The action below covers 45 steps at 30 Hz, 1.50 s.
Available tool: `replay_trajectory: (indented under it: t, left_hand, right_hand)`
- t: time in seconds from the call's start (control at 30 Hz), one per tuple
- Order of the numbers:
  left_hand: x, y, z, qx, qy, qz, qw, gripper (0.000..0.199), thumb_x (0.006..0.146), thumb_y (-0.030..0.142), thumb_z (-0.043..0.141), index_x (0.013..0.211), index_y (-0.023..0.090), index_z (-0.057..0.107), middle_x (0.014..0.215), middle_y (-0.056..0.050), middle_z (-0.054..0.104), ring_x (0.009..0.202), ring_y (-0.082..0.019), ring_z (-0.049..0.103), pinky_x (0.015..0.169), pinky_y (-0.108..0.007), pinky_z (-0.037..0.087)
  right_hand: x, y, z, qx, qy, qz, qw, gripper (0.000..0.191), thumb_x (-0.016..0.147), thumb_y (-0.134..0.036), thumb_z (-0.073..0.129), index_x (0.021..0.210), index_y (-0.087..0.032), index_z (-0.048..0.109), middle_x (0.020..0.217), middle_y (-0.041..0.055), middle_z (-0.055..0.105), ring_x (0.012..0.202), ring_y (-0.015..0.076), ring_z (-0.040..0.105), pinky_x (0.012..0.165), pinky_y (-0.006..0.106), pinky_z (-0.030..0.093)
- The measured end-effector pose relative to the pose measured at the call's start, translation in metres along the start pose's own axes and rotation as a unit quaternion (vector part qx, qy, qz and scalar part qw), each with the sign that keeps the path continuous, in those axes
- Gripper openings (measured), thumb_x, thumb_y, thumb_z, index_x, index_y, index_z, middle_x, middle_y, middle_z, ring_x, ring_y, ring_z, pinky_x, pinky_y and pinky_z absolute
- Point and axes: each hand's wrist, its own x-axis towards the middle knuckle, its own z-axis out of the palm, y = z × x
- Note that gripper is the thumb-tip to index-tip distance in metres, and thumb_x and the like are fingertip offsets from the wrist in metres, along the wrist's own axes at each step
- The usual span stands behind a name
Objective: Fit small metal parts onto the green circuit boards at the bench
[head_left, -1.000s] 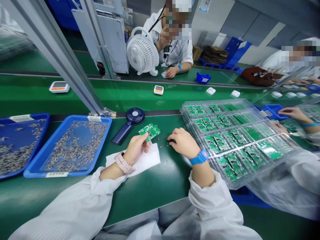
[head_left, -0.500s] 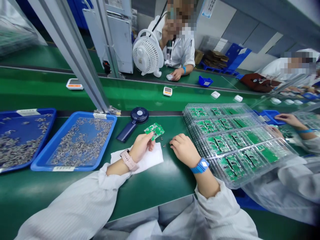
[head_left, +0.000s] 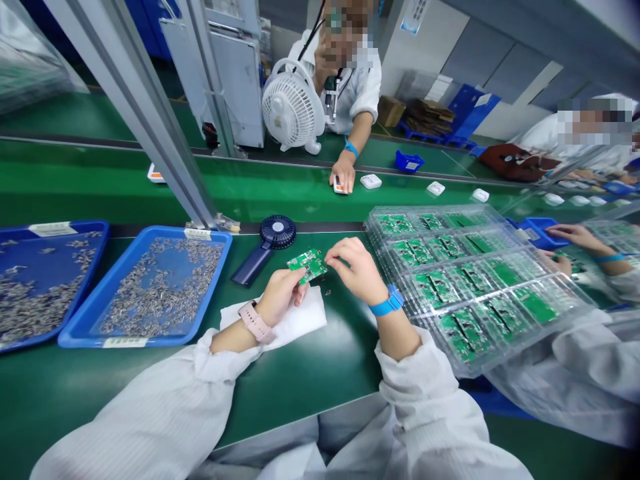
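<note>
Over green workbench (head_left: 310,380), circuit board (head_left: 307,265) sits between both hands (head_left: 280,297) (head_left: 357,270).

Blue parts tray (head_left: 170,340), navy handheld fan (head_left: 267,243), white desk fan (head_left: 293,107)

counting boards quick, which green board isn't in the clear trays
The green circuit board held in the left hand, right hand at its edge; all others lie in the clear plastic trays.

Nothing here can be read, you'll find. The white label (head_left: 125,342) on the blue tray (head_left: 218,280), the white label (head_left: 53,229) on the blue tray (head_left: 103,267) beside it, the wall sign (head_left: 415,17), and the print on your green circuit board (head_left: 307,265) — all too small or blurred to make out.
</note>
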Motion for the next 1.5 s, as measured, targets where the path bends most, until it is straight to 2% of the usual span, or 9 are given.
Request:
replay_trajectory:
  t: [0.13,0.33,0.53,0.83,1.23,1.3,1.43,1.5]
  left_hand:
    - [0.0,-0.001,0.0,0.008,0.004,-0.011,1.0,0.051,0.082,0.048,0.06,0.042,0.017,0.049,0.036,0.0,0.045,0.036,-0.009,0.041,0.043,-0.025,0.027]
    - [-0.002,0.005,0.003,0.001,0.005,-0.022,1.0,0.051,0.079,0.048,0.063,0.041,0.017,0.047,0.036,0.0,0.043,0.035,-0.008,0.04,0.043,-0.025,0.027]
    - [-0.004,0.011,0.006,-0.006,0.002,-0.023,1.0,0.05,0.079,0.045,0.061,0.041,0.018,0.046,0.036,0.001,0.041,0.035,-0.009,0.039,0.043,-0.025,0.025]
    - [-0.004,0.014,0.008,-0.024,0.01,-0.037,0.999,0.047,0.081,0.037,0.056,0.04,0.018,0.044,0.035,0.0,0.039,0.033,-0.009,0.036,0.041,-0.026,0.023]
    - [-0.002,0.011,0.006,-0.042,0.022,-0.037,0.998,0.045,0.08,0.035,0.057,0.041,0.018,0.045,0.036,0.0,0.04,0.033,-0.009,0.036,0.04,-0.025,0.023]
    - [-0.002,0.011,0.006,-0.046,0.02,-0.033,0.998,0.044,0.081,0.035,0.057,0.041,0.018,0.045,0.036,0.0,0.039,0.033,-0.009,0.036,0.041,-0.025,0.023]
    - [-0.002,0.011,0.006,-0.058,0.017,-0.031,0.998,0.045,0.081,0.035,0.056,0.041,0.018,0.043,0.035,0.001,0.038,0.032,-0.008,0.034,0.04,-0.025,0.023]
    - [-0.002,0.011,0.006,-0.057,0.012,-0.031,0.998,0.046,0.082,0.035,0.055,0.041,0.019,0.043,0.034,0.001,0.037,0.032,-0.008,0.034,0.04,-0.025,0.022]
  right_hand:
    - [-0.005,0.006,0.011,0.024,0.007,-0.001,1.0,0.019,0.096,-0.024,0.05,0.085,-0.021,0.065,0.09,0.0045,0.065,0.091,0.0189,0.055,0.089,0.035,0.042]
    - [-0.011,0.01,0.015,0.032,0.008,-0.023,0.999,0.019,0.096,-0.02,0.046,0.085,-0.021,0.062,0.091,0.0045,0.064,0.094,0.019,0.055,0.091,0.037,0.041]
    - [-0.01,0.013,0.022,0.036,0.064,-0.091,0.993,0.016,0.093,-0.013,0.048,0.083,-0.02,0.058,0.086,0.0048,0.063,0.087,0.0197,0.055,0.085,0.039,0.043]
    - [-0.011,0.013,0.027,-0.011,0.072,-0.159,0.985,0.019,0.09,-0.007,0.043,0.084,-0.02,0.055,0.082,0.0058,0.059,0.086,0.0206,0.052,0.083,0.04,0.043]
    - [-0.012,0.016,0.039,0.0,0.076,-0.143,0.987,0.021,0.091,-0.009,0.043,0.083,-0.021,0.058,0.081,0.0057,0.06,0.085,0.0208,0.054,0.082,0.041,0.045]
    - [-0.013,0.015,0.036,0.006,0.083,-0.136,0.987,0.02,0.093,-0.013,0.045,0.086,-0.021,0.061,0.082,0.0059,0.062,0.087,0.021,0.054,0.082,0.041,0.045]
    - [-0.014,0.014,0.024,0.035,0.093,-0.089,0.991,0.018,0.095,-0.019,0.05,0.102,-0.023,0.065,0.094,0.0057,0.066,0.094,0.0212,0.056,0.087,0.041,0.046]
    - [-0.014,0.014,0.019,0.051,0.113,-0.073,0.99,0.014,0.094,-0.022,0.055,0.102,-0.023,0.066,0.095,0.0051,0.066,0.094,0.021,0.057,0.088,0.041,0.045]
